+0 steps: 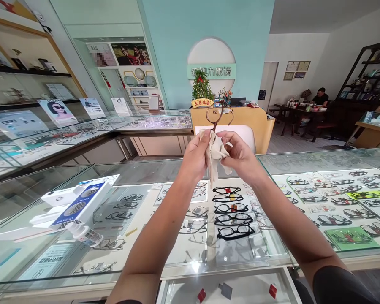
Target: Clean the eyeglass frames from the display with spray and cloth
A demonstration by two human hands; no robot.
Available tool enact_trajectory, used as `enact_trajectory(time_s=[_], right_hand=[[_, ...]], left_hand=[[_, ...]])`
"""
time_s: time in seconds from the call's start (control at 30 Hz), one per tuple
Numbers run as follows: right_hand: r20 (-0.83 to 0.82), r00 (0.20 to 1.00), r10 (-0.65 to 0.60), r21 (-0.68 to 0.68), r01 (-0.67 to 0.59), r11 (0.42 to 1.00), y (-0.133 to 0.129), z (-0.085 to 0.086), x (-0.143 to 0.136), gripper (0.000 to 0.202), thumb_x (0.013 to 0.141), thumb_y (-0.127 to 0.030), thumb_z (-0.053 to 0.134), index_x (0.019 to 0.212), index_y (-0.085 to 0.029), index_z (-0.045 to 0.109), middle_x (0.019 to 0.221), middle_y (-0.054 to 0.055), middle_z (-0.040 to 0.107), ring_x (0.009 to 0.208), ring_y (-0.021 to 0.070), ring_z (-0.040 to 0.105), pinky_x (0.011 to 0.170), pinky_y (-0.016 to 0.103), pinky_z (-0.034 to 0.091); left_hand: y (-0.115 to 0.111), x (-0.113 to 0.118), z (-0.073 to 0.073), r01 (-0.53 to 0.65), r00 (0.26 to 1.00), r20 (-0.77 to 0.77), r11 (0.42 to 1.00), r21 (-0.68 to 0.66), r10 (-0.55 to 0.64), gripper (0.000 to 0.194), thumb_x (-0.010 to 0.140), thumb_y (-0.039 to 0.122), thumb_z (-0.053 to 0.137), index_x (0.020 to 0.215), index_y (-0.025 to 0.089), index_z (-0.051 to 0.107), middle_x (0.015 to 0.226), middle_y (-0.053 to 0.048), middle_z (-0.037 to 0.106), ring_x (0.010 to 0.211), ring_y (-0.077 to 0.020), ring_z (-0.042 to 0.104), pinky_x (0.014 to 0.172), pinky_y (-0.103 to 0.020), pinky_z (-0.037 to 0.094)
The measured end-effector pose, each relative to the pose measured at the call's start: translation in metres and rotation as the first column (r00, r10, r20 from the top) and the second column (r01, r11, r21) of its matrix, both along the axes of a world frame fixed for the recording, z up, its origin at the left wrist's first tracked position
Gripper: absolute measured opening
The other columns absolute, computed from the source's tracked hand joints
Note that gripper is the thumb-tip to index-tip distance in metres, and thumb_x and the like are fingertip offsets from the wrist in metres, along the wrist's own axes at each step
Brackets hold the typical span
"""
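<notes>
Both hands are raised over the glass counter, close together. My left hand [194, 154] is closed on a cream cleaning cloth [213, 158], which wraps the lower part of a pair of eyeglasses [214, 116]. One lens and a brown frame stick up above the cloth, tilted upright. My right hand [239, 156] pinches the cloth's other side, fingers bent around it. The cloth hides the rest of the glasses. Beneath the hands, a column of black-framed glasses [233, 219] lies in the display case.
A white spray bottle [85, 234] lies on the counter's left beside a blue and white box [79, 204]. An open drawer [240, 289] with small red and grey tags is at the bottom. More frames fill the glass case [335, 219]. A person [321, 98] sits far back right.
</notes>
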State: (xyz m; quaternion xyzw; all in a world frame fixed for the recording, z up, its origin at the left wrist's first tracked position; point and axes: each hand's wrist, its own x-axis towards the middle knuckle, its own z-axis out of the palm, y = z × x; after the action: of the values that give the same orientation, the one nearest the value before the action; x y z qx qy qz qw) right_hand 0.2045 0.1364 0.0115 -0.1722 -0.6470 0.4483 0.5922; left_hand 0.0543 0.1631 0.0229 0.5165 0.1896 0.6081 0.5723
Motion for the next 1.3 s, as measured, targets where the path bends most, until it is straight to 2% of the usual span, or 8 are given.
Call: enact_trajectory(time_s=[0.13, 0.37, 0.5, 0.7, 0.87, 1.1, 1.3], right_hand=[[-0.050, 0.998, -0.024, -0.038, 0.022, 0.999, 0.004, 0.001, 0.006, 0.054, 0.066, -0.006, 0.075, 0.114, -0.029, 0.065, 0.104, -0.003, 0.043, 0.078, 0.0101, 0.049, 0.068, 0.024, 0.042], [0.021, 0.998, -0.066, -0.023, 0.066, 0.998, 0.003, 0.002, 0.012, 0.050, 0.066, -0.007, 0.077, 0.109, -0.029, 0.066, 0.105, -0.001, 0.045, 0.078, 0.0113, 0.043, 0.068, 0.025, 0.040], [0.060, 0.994, -0.094, -0.009, 0.095, 0.995, 0.001, 0.003, 0.012, 0.043, 0.069, -0.012, 0.079, 0.106, -0.027, 0.063, 0.104, -0.001, 0.049, 0.079, 0.0120, 0.046, 0.069, 0.026, 0.042], [0.158, 0.967, -0.199, 0.084, 0.188, 0.979, 0.003, 0.004, 0.014, 0.035, 0.074, -0.018, 0.080, 0.101, -0.026, 0.061, 0.097, 0.000, 0.056, 0.085, 0.0160, 0.053, 0.070, 0.028, 0.047], [0.139, 0.949, -0.284, 0.113, 0.270, 0.956, 0.002, 0.004, 0.014, 0.031, 0.074, -0.017, 0.079, 0.098, -0.026, 0.062, 0.096, 0.000, 0.058, 0.090, 0.0179, 0.059, 0.075, 0.032, 0.051], [0.093, 0.927, -0.363, 0.156, 0.347, 0.925, 0.002, 0.003, 0.012, 0.026, 0.072, -0.011, 0.075, 0.089, -0.024, 0.060, 0.094, -0.001, 0.059, 0.088, 0.0170, 0.060, 0.082, 0.035, 0.049], [0.153, 0.875, -0.459, 0.312, 0.398, 0.863, 0.002, 0.002, 0.013, 0.020, 0.077, -0.010, 0.071, 0.087, -0.024, 0.061, 0.091, -0.001, 0.057, 0.089, 0.0186, 0.055, 0.084, 0.036, 0.042]], left_hand=[[0.002, -0.004, -0.004, 0.062, 0.998, -0.016, 0.994, 0.088, -0.060, 0.049, 0.076, 0.061, 0.091, 0.089, 0.018, 0.070, 0.076, 0.001, 0.070, 0.066, -0.0126, 0.065, 0.062, -0.023, 0.053], [-0.002, -0.005, -0.002, 0.094, 0.995, -0.048, 0.990, 0.100, -0.090, 0.049, 0.075, 0.060, 0.092, 0.084, 0.017, 0.069, 0.070, 0.002, 0.066, 0.063, -0.0117, 0.063, 0.066, -0.024, 0.055], [-0.003, -0.003, -0.003, 0.098, 0.994, -0.069, 0.989, 0.108, -0.090, 0.049, 0.077, 0.062, 0.090, 0.086, 0.018, 0.069, 0.071, 0.002, 0.067, 0.064, -0.0130, 0.064, 0.068, -0.026, 0.056], [0.005, -0.007, -0.008, 0.073, 0.996, -0.056, 0.989, 0.129, -0.066, 0.045, 0.083, 0.060, 0.086, 0.089, 0.018, 0.072, 0.076, 0.000, 0.069, 0.066, -0.0123, 0.063, 0.063, -0.023, 0.052], [0.006, -0.008, -0.007, 0.070, 0.997, -0.049, 0.989, 0.133, -0.064, 0.044, 0.082, 0.059, 0.087, 0.090, 0.018, 0.074, 0.078, -0.001, 0.070, 0.071, -0.0134, 0.065, 0.066, -0.023, 0.053], [0.006, -0.007, -0.005, 0.043, 0.999, 0.008, 0.993, 0.110, -0.044, 0.042, 0.080, 0.056, 0.090, 0.086, 0.018, 0.073, 0.075, 0.000, 0.069, 0.069, -0.0119, 0.063, 0.065, -0.021, 0.052], [0.004, -0.005, -0.003, 0.012, 1.000, 0.009, 0.997, 0.082, -0.013, 0.042, 0.079, 0.055, 0.091, 0.083, 0.017, 0.071, 0.075, 0.000, 0.070, 0.068, -0.0124, 0.063, 0.064, -0.022, 0.051]])
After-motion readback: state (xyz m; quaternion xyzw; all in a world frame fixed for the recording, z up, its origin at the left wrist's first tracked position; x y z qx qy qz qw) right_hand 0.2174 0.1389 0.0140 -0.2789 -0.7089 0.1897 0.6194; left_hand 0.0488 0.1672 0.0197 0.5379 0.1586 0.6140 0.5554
